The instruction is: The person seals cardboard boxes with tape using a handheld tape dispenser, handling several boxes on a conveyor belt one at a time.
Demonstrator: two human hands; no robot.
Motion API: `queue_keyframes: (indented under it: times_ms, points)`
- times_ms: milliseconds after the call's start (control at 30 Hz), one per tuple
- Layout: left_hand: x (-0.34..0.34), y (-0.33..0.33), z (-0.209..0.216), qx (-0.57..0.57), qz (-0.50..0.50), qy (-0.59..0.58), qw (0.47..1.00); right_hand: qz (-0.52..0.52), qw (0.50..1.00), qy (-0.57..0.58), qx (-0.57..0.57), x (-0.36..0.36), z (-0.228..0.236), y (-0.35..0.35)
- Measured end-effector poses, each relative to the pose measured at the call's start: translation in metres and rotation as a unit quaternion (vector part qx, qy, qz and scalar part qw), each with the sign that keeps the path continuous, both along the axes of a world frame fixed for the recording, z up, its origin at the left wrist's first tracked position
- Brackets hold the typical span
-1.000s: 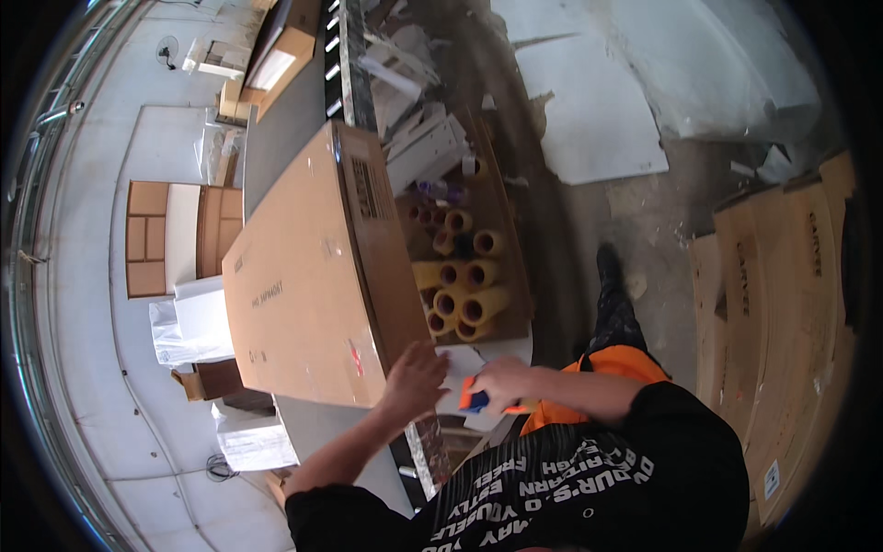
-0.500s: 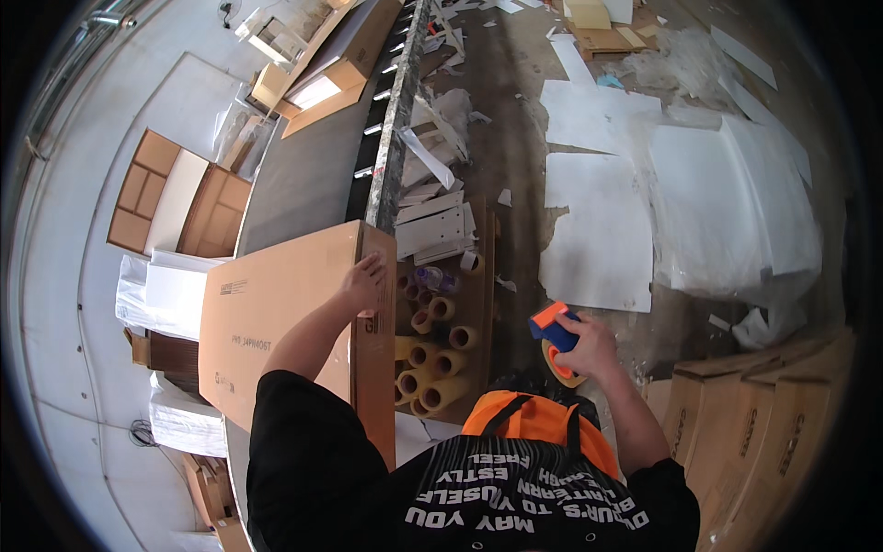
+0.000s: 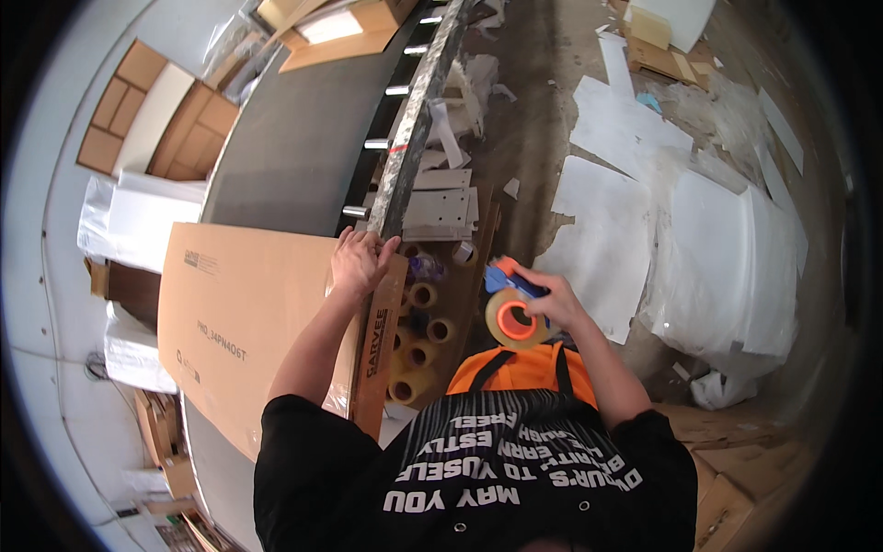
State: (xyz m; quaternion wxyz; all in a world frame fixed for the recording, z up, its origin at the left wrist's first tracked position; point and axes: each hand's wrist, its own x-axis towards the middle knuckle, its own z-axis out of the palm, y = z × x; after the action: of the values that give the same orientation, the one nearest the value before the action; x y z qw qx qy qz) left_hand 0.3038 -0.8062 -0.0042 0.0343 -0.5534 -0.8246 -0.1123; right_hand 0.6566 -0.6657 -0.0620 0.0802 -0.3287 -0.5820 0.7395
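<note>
Through the head camera I have 2 bare hands in view. The left hand (image 3: 361, 264) lies on the upper right corner of a big brown carton (image 3: 244, 313), its fingers bent at the edge; I cannot tell whether it grips the cardboard or only rests there. The right hand (image 3: 555, 302) is closed around the handle of a blue and orange tape dispenser (image 3: 501, 281), which carries a roll of tape (image 3: 494, 320) on an orange hub. I see that dispenser to the right of the carton and apart from it, near an orange cloth (image 3: 478, 370) with 2 black straps. The carton lies on a dark conveyor belt (image 3: 285, 147), its right side close along the line of a scuffed metal rail (image 3: 418, 124), with dark printing on its top and side. Just beyond that side, lower down, I make out yellow rolls (image 3: 425, 377) bunched together. Farther right, white sheets (image 3: 589, 244) lie on the floor; at the belt's far end sits an open carton (image 3: 354, 41).
</note>
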Motion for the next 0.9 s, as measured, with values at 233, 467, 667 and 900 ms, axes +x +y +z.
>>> queue_keyframes:
  times_ms: [233,467,667,900]
  points:
    - [0.031,-0.015,0.021,-0.137,0.114,0.032,0.983,0.093,0.931,0.153,-0.320,-0.131,-0.015,0.073]
    - [0.032,-0.021,0.027,-0.163,0.191,-0.029,0.968,0.251,0.846,0.167,-0.441,-0.271,-0.022,0.106]
    - [0.032,-0.029,0.023,-0.126,0.196,-0.047,0.971,0.487,0.823,0.067,-0.286,-0.360,-0.012,0.096]
    - [0.033,-0.036,0.025,-0.126,0.182,-0.074,0.972,0.641,0.747,0.042,-0.174,-0.295,-0.008,0.094]
